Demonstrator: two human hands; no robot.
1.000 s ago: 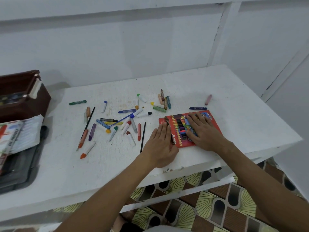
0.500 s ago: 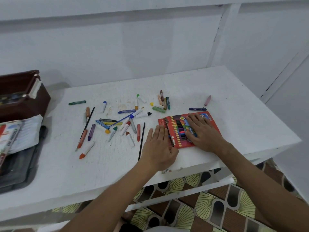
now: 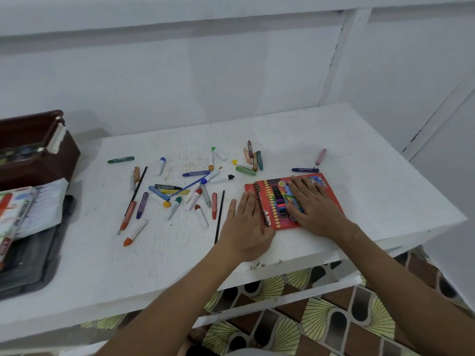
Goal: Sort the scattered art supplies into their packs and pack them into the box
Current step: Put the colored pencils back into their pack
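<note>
- The red crayon pack lies flat on the white table, near the front edge and right of the centre; dark crayon tips show at its left end.
- The right hand lies palm down on the pack's right half, fingers straight and spread, pressing on the cardboard and holding nothing.
- The left hand rests flat against the pack's left edge, fingers straight and close together, its fingertips beside the crayon tips; nothing is pinched in it.
- Loose crayons and markers lie scattered over the middle of the table, left of the pack and apart from both hands.
- A thin black pencil lies just left of the left hand, running roughly front to back.
- A red crayon lies just beside that pencil, on its left.
- An orange-tipped white marker lies nearest the front edge of the scatter.
- A green crayon lies alone at the far left of the scatter.
- A dark blue crayon lies just behind the pack, and a pink crayon lies a little farther back, tilted.
- A brown box stands open at the table's left end, with blurred contents inside.
- An oil pastel pack lies in front of the box on a dark tray.
</note>
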